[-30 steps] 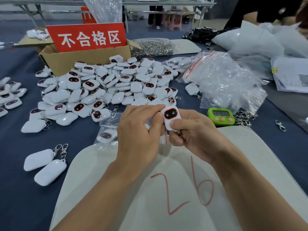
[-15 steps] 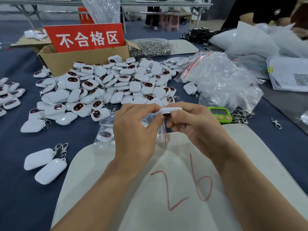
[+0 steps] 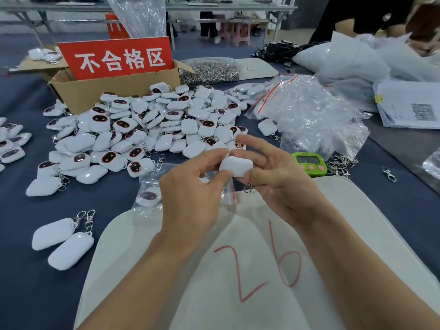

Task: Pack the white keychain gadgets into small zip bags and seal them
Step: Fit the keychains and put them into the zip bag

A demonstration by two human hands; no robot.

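1. White gadget (image 3: 235, 166), plain side up, is over the surface's (image 3: 114, 206) near edge; left hand (image 3: 190, 194) and right hand (image 3: 278, 184) both pinch it.
2. Zip bag (image 3: 229, 192) hangs just under.
3. Next, I think: slide it inside.

Gadget (image 3: 235, 166): smooth, glossy white plastic. Zip bags (image 3: 309, 115): clear, crinkled, shiny film. Box (image 3: 114, 92): matt brown cardboard; table cover (image 3: 107, 206): matt cloth.

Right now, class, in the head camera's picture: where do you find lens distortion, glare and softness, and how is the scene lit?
Head view: wide-angle distortion bows the far table and stretches whatever nears the lower corners; glare sparkles off the clear zip bags; the white gadget, pinched between the left hand and the right hand, looks slightly soft and washed out; lighting is even, shadows faint.
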